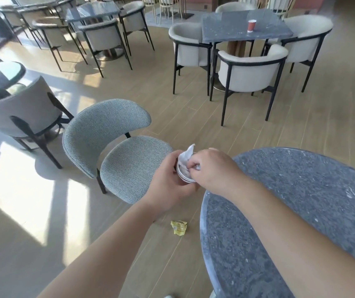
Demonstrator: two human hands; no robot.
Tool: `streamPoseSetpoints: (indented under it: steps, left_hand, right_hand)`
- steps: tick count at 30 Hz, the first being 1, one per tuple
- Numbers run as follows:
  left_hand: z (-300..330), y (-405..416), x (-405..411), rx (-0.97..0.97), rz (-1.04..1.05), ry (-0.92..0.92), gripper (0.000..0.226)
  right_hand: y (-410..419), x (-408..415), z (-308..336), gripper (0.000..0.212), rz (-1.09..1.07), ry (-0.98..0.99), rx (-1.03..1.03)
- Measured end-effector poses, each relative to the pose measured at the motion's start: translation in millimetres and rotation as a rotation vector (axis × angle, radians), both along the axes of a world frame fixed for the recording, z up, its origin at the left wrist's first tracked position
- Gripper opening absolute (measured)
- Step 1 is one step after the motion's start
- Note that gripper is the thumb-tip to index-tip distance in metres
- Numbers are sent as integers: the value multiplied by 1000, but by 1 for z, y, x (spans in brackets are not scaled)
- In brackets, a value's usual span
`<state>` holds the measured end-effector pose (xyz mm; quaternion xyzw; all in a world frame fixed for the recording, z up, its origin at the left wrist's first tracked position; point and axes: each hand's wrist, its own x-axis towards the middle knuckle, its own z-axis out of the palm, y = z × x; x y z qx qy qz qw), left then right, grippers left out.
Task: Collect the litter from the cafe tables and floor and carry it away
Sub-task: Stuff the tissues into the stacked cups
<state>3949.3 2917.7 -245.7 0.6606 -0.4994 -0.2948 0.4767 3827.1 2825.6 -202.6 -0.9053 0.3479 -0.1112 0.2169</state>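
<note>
Your left hand (pixel 168 179) grips stacked paper cups (pixel 183 176) w/ curled fingers. Your right hand (pixel 213 168) pinches a white napkin (pixel 186 155) into the top cup. Yellow wrapper (pixel 178 227) lies on floor below both hands; red cup (pixel 251 25) on far desk (pixel 226 29), well apart.

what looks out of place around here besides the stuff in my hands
A crumpled yellow wrapper lies on the wooden floor beside the round grey table. A lone red paper cup stands upright on the far square table.
</note>
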Motion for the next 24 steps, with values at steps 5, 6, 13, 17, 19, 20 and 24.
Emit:
streamPoseSetpoints:
  steps: [5, 6, 13, 17, 19, 20, 24]
  left_hand:
    - [7, 17, 6, -49, 28, -55, 59]
    - [8, 21, 8, -58, 29, -54, 59]
    - [8, 45, 45, -72, 72, 40, 60]
    - [17, 58, 67, -90, 100, 84, 61]
    - [23, 68, 78, -103, 130, 119, 64]
    - [25, 74, 85, -112, 150, 148, 65]
    - [36, 103, 115, -147, 223, 251, 70]
  right_hand:
    - [13, 27, 23, 13, 20, 321, -78]
    - [16, 32, 26, 10, 19, 339, -87]
    - [33, 40, 39, 17, -7, 11, 111]
    - [39, 50, 43, 11, -145, -446, 353]
    - [44, 59, 45, 12, -203, -607, 539]
    - [48, 64, 45, 12, -225, -682, 652]
    - [63, 87, 46, 12, -194, -938, 1060]
